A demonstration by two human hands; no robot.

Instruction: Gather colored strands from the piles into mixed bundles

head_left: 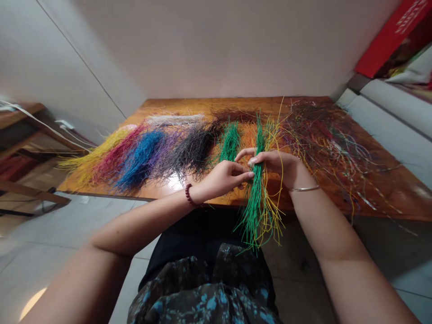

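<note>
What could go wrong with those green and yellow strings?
The green strings in the right hand hang past the edge of the table, so some might slip to the floor. The yellow strings hang right alongside and could get tangled with them. A loose one might also snag on the messy pile nearby.

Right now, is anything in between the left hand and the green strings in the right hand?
Nothing that I can see: the left hand has its fingertips right at the green strings. The yellow strings hang on the other side, below the right hand.
</note>
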